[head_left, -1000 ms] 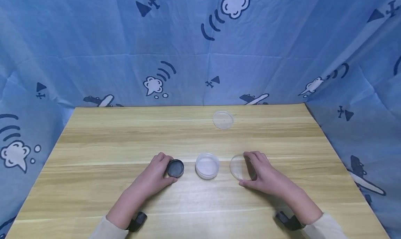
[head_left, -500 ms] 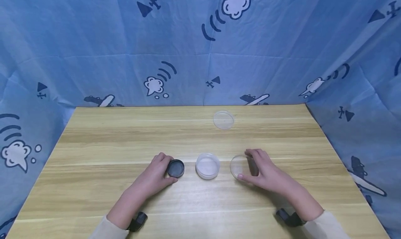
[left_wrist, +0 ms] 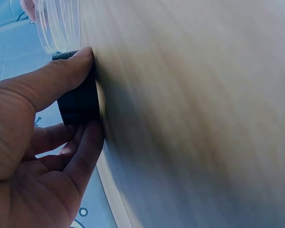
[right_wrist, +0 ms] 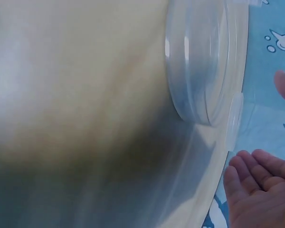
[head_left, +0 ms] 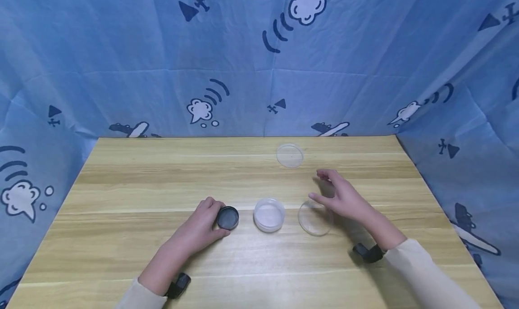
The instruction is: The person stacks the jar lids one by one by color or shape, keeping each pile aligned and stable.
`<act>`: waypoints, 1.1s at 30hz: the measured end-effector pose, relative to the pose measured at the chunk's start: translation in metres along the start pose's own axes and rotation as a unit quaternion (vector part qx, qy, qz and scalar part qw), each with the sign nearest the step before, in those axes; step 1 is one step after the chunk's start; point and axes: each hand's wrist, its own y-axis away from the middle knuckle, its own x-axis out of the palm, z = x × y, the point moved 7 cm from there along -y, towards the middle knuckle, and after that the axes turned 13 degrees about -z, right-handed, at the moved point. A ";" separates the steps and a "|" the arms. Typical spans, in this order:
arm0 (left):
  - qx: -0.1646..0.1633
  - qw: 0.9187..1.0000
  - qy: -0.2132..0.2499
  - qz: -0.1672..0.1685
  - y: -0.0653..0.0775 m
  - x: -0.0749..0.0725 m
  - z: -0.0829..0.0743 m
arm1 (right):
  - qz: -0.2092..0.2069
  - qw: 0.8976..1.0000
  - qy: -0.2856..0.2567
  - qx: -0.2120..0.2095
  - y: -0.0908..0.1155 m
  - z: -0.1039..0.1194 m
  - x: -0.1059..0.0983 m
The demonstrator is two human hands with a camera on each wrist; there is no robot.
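Observation:
Thumb and fingers of my left hand (head_left: pixel 198 230) hold a small round black container (head_left: pixel 228 218) by its sides. It sits on the table with its top facing up; in the left wrist view the black container (left_wrist: pixel 80 102) shows a straight side wall. To its right stands a clear round dish (head_left: pixel 269 215), apparently stacked or double-rimmed. A wider, shallow clear dish (head_left: pixel 315 220) lies further right. My right hand (head_left: pixel 346 198) hovers just beyond that dish, holding nothing, thumb spread from the fingers. In the right wrist view its fingers (right_wrist: pixel 249 178) look relaxed and apart from the dish (right_wrist: pixel 199 61).
A thin clear disc (head_left: pixel 289 156) lies flat near the back of the wooden table (head_left: pixel 162 178). Blue patterned cloth (head_left: pixel 227 52) hangs behind the table and along both sides.
My right hand has released the shallow clear dish and moved away from me, past its far rim. That dish stays in place. The left hand and the black container have not moved.

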 end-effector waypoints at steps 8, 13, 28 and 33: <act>0.000 1.000 0.002 0.000 0.000 0.000 0.000 | 0.006 1.000 0.015 0.017 -0.033 -0.007 0.006; 0.003 1.000 0.003 -0.002 0.000 0.000 -0.001 | 0.009 0.999 0.026 0.017 -0.050 -0.011 0.013; 0.005 1.000 -0.001 -0.002 0.000 -0.001 0.001 | 0.023 0.998 0.028 0.051 -0.087 -0.012 0.037; 0.006 1.000 0.002 -0.003 -0.001 0.000 0.001 | 0.030 0.996 0.055 0.060 -0.098 -0.009 0.040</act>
